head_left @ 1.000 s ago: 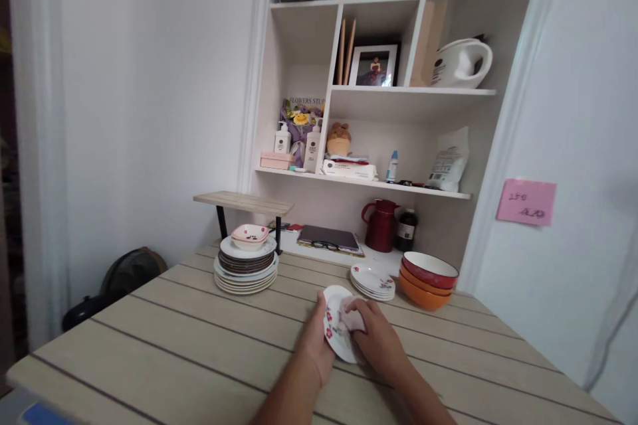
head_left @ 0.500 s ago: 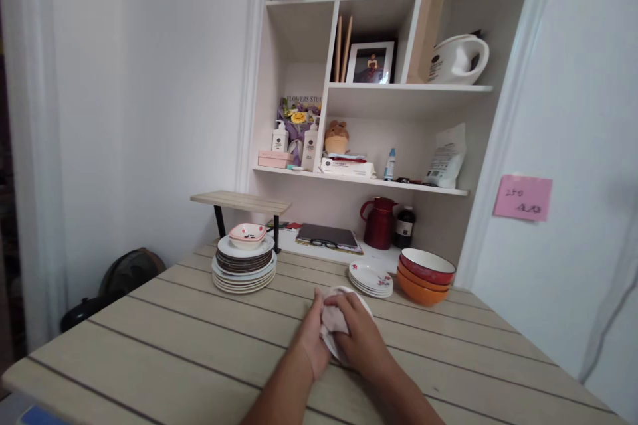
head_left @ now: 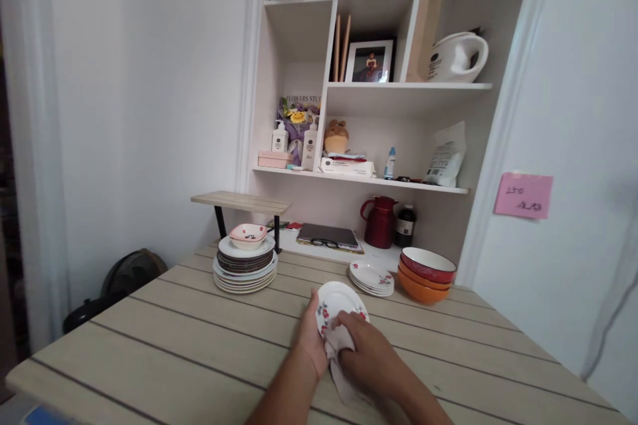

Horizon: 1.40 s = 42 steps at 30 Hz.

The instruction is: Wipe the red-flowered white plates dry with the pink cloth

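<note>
A small white plate (head_left: 337,295) with red flowers is tilted up above the table, its patterned face toward me. My left hand (head_left: 312,339) grips its left edge, thumb along the rim and the other fingers hidden behind. A pale pinkish cloth (head_left: 340,343) is bunched in my right hand (head_left: 366,352), which presses it on the lower part of the plate; a loose end hangs below. Just beyond lies a stack of small flowered plates (head_left: 371,277), and right of it stand nested red and orange bowls (head_left: 427,265).
On the left of the slatted table (head_left: 199,332) is a tall stack of plates (head_left: 245,264) topped by small square bowls (head_left: 248,234), beside a small raised wooden stand (head_left: 242,201). A red jug (head_left: 381,222), dark bottle (head_left: 405,226) and laptop (head_left: 326,235) are at the back.
My right hand and the cloth have moved down and toward me across the plate. More of the plate's flowered face now shows, and a cloth end hangs loose. My left hand keeps its hold.
</note>
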### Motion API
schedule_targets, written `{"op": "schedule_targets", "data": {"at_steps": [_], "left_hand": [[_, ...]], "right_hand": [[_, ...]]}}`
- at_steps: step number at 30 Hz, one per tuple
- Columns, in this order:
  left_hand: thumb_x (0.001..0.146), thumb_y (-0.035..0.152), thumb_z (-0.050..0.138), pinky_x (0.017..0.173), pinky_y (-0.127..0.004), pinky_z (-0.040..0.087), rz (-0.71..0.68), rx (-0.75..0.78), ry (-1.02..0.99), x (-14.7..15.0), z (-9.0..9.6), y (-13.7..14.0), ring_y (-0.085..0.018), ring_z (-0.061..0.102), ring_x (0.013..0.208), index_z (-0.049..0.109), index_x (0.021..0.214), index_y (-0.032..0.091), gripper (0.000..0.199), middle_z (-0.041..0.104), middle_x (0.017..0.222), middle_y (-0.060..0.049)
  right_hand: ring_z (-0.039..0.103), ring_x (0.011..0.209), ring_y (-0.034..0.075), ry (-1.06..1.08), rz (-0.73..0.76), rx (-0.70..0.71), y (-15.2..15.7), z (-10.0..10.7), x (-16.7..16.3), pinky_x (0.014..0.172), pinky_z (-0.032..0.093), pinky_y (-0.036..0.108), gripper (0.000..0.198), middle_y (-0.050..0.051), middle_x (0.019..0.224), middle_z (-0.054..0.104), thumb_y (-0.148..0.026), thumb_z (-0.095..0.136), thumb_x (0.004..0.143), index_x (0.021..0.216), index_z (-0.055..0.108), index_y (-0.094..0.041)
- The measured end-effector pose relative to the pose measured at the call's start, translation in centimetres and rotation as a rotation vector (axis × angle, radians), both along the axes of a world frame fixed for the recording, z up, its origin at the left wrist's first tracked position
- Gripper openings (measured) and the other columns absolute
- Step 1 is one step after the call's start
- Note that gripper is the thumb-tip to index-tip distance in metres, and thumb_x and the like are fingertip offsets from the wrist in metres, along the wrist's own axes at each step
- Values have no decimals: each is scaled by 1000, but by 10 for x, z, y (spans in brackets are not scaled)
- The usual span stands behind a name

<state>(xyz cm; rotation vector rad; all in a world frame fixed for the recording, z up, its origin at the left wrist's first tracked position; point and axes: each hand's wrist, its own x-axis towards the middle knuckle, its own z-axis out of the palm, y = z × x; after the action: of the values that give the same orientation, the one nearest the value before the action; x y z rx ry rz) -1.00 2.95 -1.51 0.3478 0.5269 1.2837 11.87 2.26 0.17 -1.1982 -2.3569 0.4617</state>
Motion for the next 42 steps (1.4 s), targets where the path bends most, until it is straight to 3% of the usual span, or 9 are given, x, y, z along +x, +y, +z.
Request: {"op": "schedule_targets", "data": {"at_steps": [6, 11, 20, 23, 27, 32, 37, 42], "left_hand": [[82, 57, 59, 86, -35, 51, -69, 58, 31, 1, -1, -1, -27, 70, 89, 70, 87, 8, 51, 75, 82, -15], [84, 52, 59, 87, -36, 50, -20, 36, -10, 5, -2, 1, -26, 70, 89, 69, 96, 10, 44, 75, 84, -12], [87, 46, 55, 90, -41, 49, -10, 60, -64, 7, 0, -2, -29, 69, 92, 65, 115, 8, 48, 74, 99, -16], [86, 49, 55, 88, -42, 50, 12, -5, -39, 6, 1, -4, -31, 70, 92, 65, 114, 7, 52, 74, 97, -17], [82, 57, 57, 87, -42, 51, -69, -57, 18, 2, 2, -8, -32, 70, 92, 68, 107, 6, 58, 75, 92, -17], [86, 50, 57, 90, -37, 50, -58, -13, 4, -1, 4, -6, -28, 69, 95, 70, 94, 9, 45, 75, 92, -14], [89, 48, 52, 92, -38, 49, 10, 9, -20, 6, 8, -1, -26, 68, 97, 68, 107, 11, 44, 74, 100, -13], [92, 47, 47, 92, -39, 51, 34, 27, -13, 8, 11, -3, -26, 68, 99, 64, 116, 8, 49, 73, 104, -15]], "right_hand": [[53, 107, 21, 211, 106, 80, -2, 4, -14, 94, 38, 31, 53, 4, 111, 56, -5, 46, 59, 106, 59, -25], [54, 106, 21, 181, -61, 119, 12, 1, -7, 91, 39, 31, 57, 6, 116, 53, -5, 46, 62, 114, 58, -25], [58, 94, 20, -17, -258, 0, 5, -3, 10, 78, 38, 29, 45, 6, 111, 58, -8, 48, 69, 109, 57, -24], [58, 97, 22, -62, -201, -26, -6, -2, 9, 78, 37, 29, 44, 7, 109, 61, -7, 49, 66, 106, 59, -24], [57, 100, 22, 37, -41, -35, -18, 1, -1, 85, 38, 29, 46, 5, 109, 61, -6, 49, 62, 102, 59, -24], [51, 112, 20, 218, 69, 66, -12, 7, -15, 95, 37, 29, 64, 4, 118, 55, 0, 44, 60, 115, 58, -28], [49, 113, 23, 164, -129, 155, 14, 5, -5, 95, 37, 33, 62, 8, 123, 52, -2, 49, 68, 125, 57, -27], [54, 103, 21, 66, -260, 68, 18, 3, 16, 89, 38, 30, 52, 8, 114, 55, -3, 50, 71, 118, 61, -24]]}}
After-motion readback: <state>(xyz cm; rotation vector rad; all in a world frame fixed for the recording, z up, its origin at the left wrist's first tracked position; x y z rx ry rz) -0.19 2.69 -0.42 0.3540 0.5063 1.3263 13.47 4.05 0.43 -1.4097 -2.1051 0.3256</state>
